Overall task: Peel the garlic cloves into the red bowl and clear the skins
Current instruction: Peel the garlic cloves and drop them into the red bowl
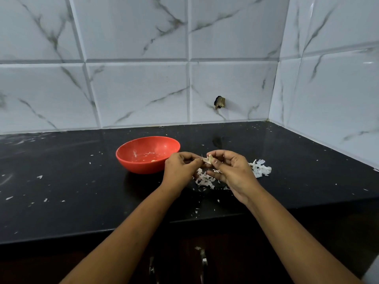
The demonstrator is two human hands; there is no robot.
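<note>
Pinching a small, pale, papery-skinned garlic clove (209, 159) between both hands, we hold it in the air just above the glossy black stone tabletop (82, 191). Our left hand (180, 170) has its fingers curled in, with thumb and forefinger nipping the clove's left end. Our right hand (231, 171) is likewise curled, its fingertips closed on the clove's right side and its palm turned partly up. A thin strip of white skin (217, 171) clings to one of its lower fingers. Wisps of loosened skin stick out from the clove where the hands meet.

Directly beneath the hands lies a heap of white, flaky garlic skins (204, 180) on the tabletop, and a second heap of white skins (260, 168) lies just beyond the right hand. Just left of the left hand stands the round red plastic bowl (139, 168), upright; whether the hand touches its rim we cannot tell. On its bottom we see a few small pale pieces (152, 160), too blurred to tell as cloves or scraps. Tiny white flecks are scattered widely over the tabletop.

Behind, white marble-patterned wall tiles (133, 89) rise from the back edge and turn the corner at the right, with a small dark ragged hole (219, 102) in one tile. Below the front edge, two metal cabinet handles (203, 261) show dimly
</note>
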